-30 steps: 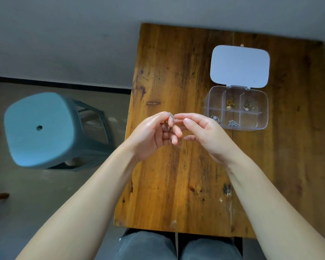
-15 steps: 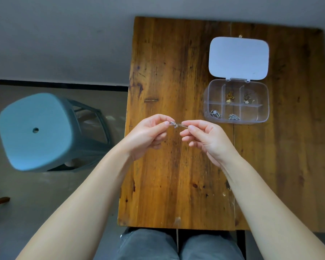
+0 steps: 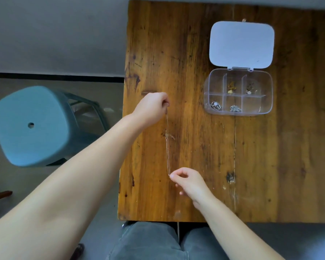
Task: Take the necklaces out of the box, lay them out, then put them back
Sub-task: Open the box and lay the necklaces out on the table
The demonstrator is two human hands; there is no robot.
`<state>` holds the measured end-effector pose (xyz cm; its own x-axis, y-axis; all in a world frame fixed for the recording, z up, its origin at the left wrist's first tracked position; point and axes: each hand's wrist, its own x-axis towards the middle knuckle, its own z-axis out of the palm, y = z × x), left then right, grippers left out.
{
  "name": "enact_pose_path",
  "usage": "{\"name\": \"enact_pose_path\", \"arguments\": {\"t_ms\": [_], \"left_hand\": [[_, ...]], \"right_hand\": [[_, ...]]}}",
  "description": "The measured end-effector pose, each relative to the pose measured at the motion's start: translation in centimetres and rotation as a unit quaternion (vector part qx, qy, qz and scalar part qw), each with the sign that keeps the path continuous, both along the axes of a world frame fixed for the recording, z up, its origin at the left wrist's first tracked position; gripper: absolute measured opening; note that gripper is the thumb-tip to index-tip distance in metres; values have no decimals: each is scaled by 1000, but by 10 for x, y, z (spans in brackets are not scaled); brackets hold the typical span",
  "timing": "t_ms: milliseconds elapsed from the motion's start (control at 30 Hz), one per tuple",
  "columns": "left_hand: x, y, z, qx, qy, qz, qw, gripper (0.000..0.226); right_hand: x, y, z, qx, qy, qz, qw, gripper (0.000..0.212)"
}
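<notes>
Over the left part of the worn brown wooden tabletop (image 3: pixel 204 156) the person's left hand (image 3: pixel 152 109) is stretched forward on a nearly straight bare arm, knuckles up, its thumb-and-finger grip pinched shut on the far end of a thin silver chain necklace (image 3: pixel 167 147). The chain runs in a taut, almost straight line toward the person, with a small pendant or clasp partway along it; whether the chain touches the wood cannot be told. At its near end the right hand (image 3: pixel 189 182) has its grip closed on the chain between thumb and forefinger, the other fingers curled loosely beneath, the forearm coming in from the lower right.

Further right, well apart from both hands, stands the clear plastic six-compartment box (image 3: pixel 266 102) with its pale rounded lid (image 3: pixel 241 45) swung open flat behind it. In the back row the middle and right cells each hold a small gold-toned bundle, and the left one looks bare. In the front row the left and middle cells each hold a small silver bundle, and the right one looks bare
</notes>
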<state>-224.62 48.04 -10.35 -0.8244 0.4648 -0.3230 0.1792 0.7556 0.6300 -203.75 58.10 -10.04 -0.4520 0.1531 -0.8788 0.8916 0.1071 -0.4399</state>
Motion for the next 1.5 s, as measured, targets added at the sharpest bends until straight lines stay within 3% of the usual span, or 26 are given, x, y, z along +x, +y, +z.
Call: {"name": "enact_pose_path", "arguments": {"t_ms": [200,367,467,567,633,733,800,900,1100,1200,1333,1433,1500], "left_hand": [[13,-3,-14,-41,19,-29,999,17],[15,-8,-22,-76,62,-75,992,15],[13,6,-23,-114,118,-106,981,15],[13,13,-21,-126,160,-77,976,26],[16,32,-15,-77,162,-63,982,36],[29,73,-9,-19,146,-101,984,51],[41,93,-10,-19,145,-129,981,44],[48,105,-14,-13,144,-84,986,22],[48,111,-12,-6,143,-41,989,12],[49,113,-10,-12,145,-34,989,13],[53,123,1,-49,190,3,981,34],[55,142,24,96,150,57,982,49],[56,152,41,191,73,51,978,33]], "right_hand": [[2,-32,-17,108,51,118,986,10],[2,-40,-17,211,110,296,925,10],[-12,-11,-6,190,130,279,932,15],[-48,40,18,183,199,164,949,12],[-82,93,30,245,277,104,923,16],[-136,160,33,346,284,168,878,30],[-165,187,22,382,234,281,849,39],[-187,201,6,393,197,436,785,45],[-192,205,-8,381,239,509,734,28],[-193,210,-1,355,268,481,756,18],[-186,216,35,250,340,313,851,12],[-168,215,78,64,376,206,901,6],[-152,211,100,-36,385,171,906,6]]}}
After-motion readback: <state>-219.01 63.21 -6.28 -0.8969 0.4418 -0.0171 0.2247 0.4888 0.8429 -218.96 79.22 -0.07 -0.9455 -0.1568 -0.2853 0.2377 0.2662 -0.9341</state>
